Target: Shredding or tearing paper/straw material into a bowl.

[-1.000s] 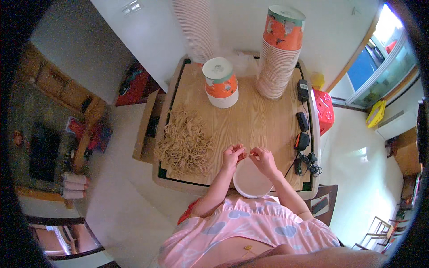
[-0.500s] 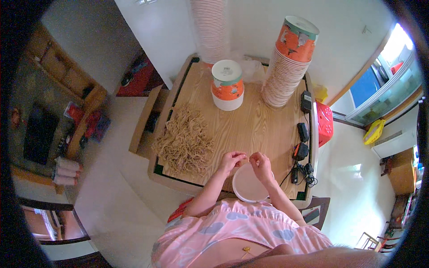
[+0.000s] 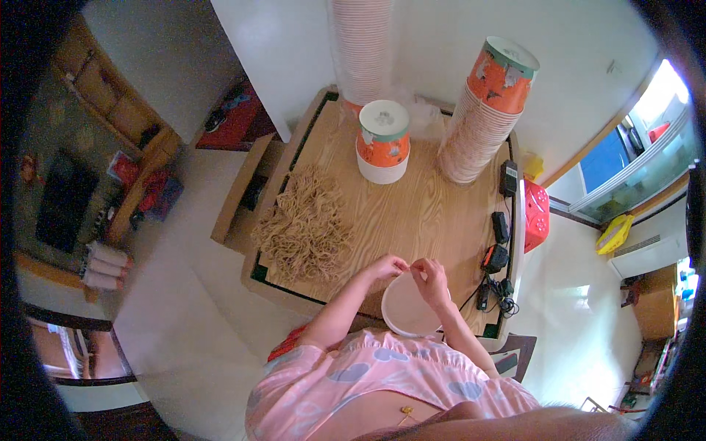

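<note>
A white paper bucket (image 3: pixel 406 312) leans at the table's near edge against my body, its round pale opening facing up. My left hand (image 3: pixel 387 267) is closed in a pinch just beyond the bucket's far rim. Close beside it, my right hand (image 3: pixel 431 278) is pinched too, its palm side overlapping the rim at the right. The fingertips of both hands nearly meet; whatever is between them is too small to make out. Left of the hands lies a loose heap of tan twisted-paper cords (image 3: pixel 305 228).
Upside-down orange and green paper buckets (image 3: pixel 384 143) stand at the table's back, near a tall bucket stack (image 3: pixel 485 110) on the right and another white stack (image 3: pixel 362 51) behind. Black power adapters and cables (image 3: pixel 496 257) line the right edge. A red plastic stool (image 3: pixel 536 213) stands beyond.
The two hands have come closer together, the left moving right toward the right hand's fingertips. The view has shifted slightly. Bucket and cord heap look otherwise the same.
</note>
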Available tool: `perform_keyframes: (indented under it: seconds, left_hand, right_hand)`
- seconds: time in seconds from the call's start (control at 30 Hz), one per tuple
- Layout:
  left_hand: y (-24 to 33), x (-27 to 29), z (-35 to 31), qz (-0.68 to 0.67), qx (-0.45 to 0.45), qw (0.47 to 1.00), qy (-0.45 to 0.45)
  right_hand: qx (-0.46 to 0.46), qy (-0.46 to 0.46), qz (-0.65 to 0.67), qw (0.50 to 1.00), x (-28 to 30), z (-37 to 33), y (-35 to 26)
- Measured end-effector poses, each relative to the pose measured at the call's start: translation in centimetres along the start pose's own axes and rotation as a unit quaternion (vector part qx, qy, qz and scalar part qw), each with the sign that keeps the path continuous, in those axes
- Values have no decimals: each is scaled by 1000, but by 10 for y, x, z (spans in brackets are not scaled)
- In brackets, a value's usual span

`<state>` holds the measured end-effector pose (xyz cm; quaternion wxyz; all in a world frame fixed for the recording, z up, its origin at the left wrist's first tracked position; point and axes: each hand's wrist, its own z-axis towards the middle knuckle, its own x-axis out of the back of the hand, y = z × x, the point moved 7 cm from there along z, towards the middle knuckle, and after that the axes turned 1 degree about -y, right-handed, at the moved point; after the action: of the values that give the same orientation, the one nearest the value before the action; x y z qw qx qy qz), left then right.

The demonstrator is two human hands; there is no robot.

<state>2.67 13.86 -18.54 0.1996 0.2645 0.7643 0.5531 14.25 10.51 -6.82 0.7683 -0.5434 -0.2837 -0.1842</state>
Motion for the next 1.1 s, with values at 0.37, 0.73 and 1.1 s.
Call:
perform_keyframes:
  seconds: [0.37, 0.73, 1.1]
  left_hand:
    - [16, 2, -25, -77, 57, 985, 141]
    - [13, -3, -29, -53, -29, 971, 231]
    - [24, -6, -36, -86, -34, 972, 216]
  right_hand:
    - [-30, 23, -8, 999, -2, -3, 0]
    - [-25, 24, -11, 999, 2, -1, -10]
    - [-33, 35, -16, 999, 4, -2, -7]
